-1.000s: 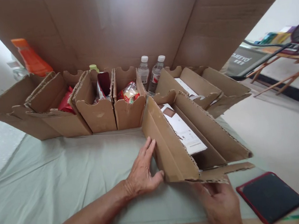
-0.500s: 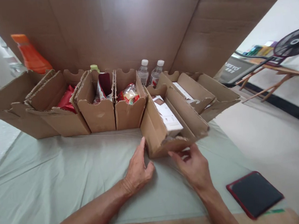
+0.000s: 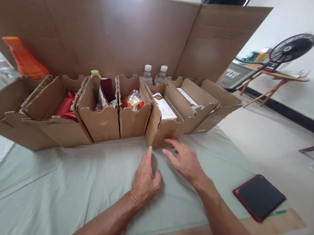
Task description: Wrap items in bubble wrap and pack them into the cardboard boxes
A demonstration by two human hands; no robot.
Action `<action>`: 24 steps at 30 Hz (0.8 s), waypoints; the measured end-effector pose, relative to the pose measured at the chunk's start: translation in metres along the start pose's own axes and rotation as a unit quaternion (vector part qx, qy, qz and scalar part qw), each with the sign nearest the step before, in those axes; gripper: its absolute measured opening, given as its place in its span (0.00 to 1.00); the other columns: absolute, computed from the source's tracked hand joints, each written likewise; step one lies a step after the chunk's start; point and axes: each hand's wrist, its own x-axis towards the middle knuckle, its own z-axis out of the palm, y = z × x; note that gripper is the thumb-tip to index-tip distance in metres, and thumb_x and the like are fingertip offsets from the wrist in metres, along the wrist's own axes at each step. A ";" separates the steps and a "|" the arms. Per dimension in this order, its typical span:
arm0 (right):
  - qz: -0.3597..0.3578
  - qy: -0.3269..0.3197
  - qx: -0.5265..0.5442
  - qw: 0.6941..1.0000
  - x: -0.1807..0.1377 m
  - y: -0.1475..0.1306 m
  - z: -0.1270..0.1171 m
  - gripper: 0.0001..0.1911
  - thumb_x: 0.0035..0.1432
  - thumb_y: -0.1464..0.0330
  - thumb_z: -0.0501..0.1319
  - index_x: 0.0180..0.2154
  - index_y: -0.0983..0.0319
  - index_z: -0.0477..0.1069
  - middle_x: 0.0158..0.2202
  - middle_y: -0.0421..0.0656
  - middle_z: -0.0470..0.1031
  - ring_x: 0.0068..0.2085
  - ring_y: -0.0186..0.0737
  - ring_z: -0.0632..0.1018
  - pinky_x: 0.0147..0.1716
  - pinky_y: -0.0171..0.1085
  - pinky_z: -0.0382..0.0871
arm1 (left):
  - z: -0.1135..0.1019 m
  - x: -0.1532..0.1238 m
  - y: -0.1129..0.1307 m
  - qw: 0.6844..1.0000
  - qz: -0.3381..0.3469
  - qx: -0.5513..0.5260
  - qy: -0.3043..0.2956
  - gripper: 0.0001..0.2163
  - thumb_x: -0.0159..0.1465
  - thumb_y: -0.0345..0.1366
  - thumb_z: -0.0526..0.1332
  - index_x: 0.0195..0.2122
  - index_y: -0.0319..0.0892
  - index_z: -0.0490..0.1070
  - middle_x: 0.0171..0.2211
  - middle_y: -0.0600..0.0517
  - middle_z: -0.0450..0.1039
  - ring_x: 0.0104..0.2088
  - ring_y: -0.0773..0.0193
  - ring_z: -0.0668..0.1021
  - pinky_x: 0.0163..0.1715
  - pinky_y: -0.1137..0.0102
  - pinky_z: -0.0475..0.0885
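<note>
One cardboard bin has been slid towards eleven o'clock, nearly into line with six other bins. Its long axis is laid from eleven to five, its front turned to five; one white carton is held inside. It is found at eleven from the right hand, fingers slightly parted at its front, and at one from the left hand, thumb spread wide.

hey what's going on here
A person's right hand has its fingers at the front of a cardboard bin with a white box inside. The left hand is open by the bin's near left corner. The bin juts forward slightly from a row of similar bins on a pale green cloth.
</note>
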 end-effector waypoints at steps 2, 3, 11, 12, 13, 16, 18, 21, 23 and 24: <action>-0.014 0.013 0.012 1.000 0.009 0.002 0.009 0.24 0.65 0.62 0.57 0.59 0.60 0.73 0.54 0.52 0.79 0.51 0.51 0.80 0.45 0.47 0.76 | 0.001 0.000 0.000 1.000 0.002 0.010 -0.003 0.39 0.61 0.29 0.58 0.74 0.41 0.48 0.70 0.37 0.61 0.69 0.45 0.68 0.68 0.44 0.66; -0.016 0.016 0.014 1.000 0.014 0.004 0.012 0.25 0.65 0.62 0.57 0.61 0.61 0.72 0.55 0.53 0.78 0.52 0.52 0.80 0.47 0.49 0.77 | 0.001 -0.001 0.000 1.000 0.005 0.016 -0.004 0.39 0.61 0.29 0.58 0.74 0.40 0.49 0.70 0.37 0.62 0.69 0.45 0.68 0.68 0.45 0.67; -0.030 0.012 0.032 0.999 0.029 0.021 0.021 0.29 0.65 0.61 0.57 0.66 0.60 0.67 0.64 0.53 0.72 0.62 0.54 0.75 0.56 0.55 0.75 | 0.001 0.001 0.000 0.999 0.021 0.036 -0.012 0.37 0.60 0.29 0.58 0.72 0.41 0.54 0.68 0.39 0.66 0.68 0.46 0.69 0.68 0.47 0.67; -0.029 0.011 0.033 0.999 0.029 0.023 0.022 0.30 0.64 0.60 0.57 0.65 0.60 0.67 0.66 0.53 0.70 0.64 0.54 0.73 0.56 0.55 0.75 | 0.001 0.001 -0.001 0.999 0.023 0.038 -0.013 0.37 0.60 0.28 0.58 0.72 0.40 0.54 0.68 0.38 0.66 0.68 0.45 0.69 0.68 0.47 0.66; -0.030 0.008 0.034 0.999 0.030 0.024 0.022 0.30 0.64 0.60 0.57 0.66 0.60 0.67 0.67 0.53 0.69 0.65 0.54 0.72 0.57 0.55 0.74 | 0.001 0.001 0.000 0.999 0.023 0.039 -0.014 0.37 0.59 0.28 0.58 0.72 0.40 0.55 0.67 0.38 0.67 0.68 0.45 0.70 0.68 0.46 0.66; -0.032 0.001 0.032 0.999 0.032 0.024 0.020 0.31 0.61 0.59 0.59 0.64 0.61 0.68 0.68 0.53 0.67 0.67 0.55 0.70 0.57 0.54 0.74 | 0.001 0.003 0.002 0.999 0.022 0.040 -0.016 0.36 0.59 0.28 0.57 0.71 0.39 0.56 0.66 0.37 0.68 0.66 0.45 0.71 0.68 0.46 0.67; -0.022 0.018 0.044 0.999 0.031 0.015 0.014 0.29 0.61 0.59 0.59 0.61 0.62 0.71 0.65 0.54 0.71 0.61 0.55 0.76 0.52 0.52 0.77 | 0.001 0.003 0.004 0.999 0.022 0.039 -0.014 0.36 0.58 0.28 0.57 0.71 0.38 0.56 0.65 0.36 0.68 0.66 0.44 0.71 0.67 0.46 0.68; -0.026 0.070 0.091 0.993 0.030 -0.014 -0.002 0.24 0.64 0.58 0.58 0.57 0.62 0.73 0.54 0.52 0.80 0.43 0.46 0.83 0.42 0.45 0.79 | 0.000 0.005 0.007 0.999 0.025 0.033 -0.015 0.37 0.56 0.27 0.58 0.70 0.37 0.58 0.65 0.36 0.68 0.65 0.44 0.72 0.67 0.47 0.68; -0.058 0.085 0.112 0.988 0.035 -0.044 -0.013 0.24 0.65 0.59 0.58 0.60 0.60 0.71 0.48 0.48 0.82 0.36 0.41 0.81 0.41 0.42 0.78 | 0.000 0.005 0.007 0.999 0.024 0.027 -0.016 0.36 0.55 0.27 0.58 0.69 0.39 0.59 0.64 0.37 0.69 0.64 0.44 0.72 0.68 0.47 0.67; -0.077 0.078 0.113 0.988 0.041 -0.059 -0.017 0.25 0.66 0.61 0.58 0.63 0.59 0.69 0.46 0.45 0.82 0.35 0.40 0.81 0.41 0.40 0.76 | 0.000 0.005 0.007 0.999 0.024 0.024 -0.015 0.37 0.55 0.27 0.58 0.69 0.40 0.59 0.64 0.38 0.69 0.64 0.44 0.72 0.68 0.47 0.66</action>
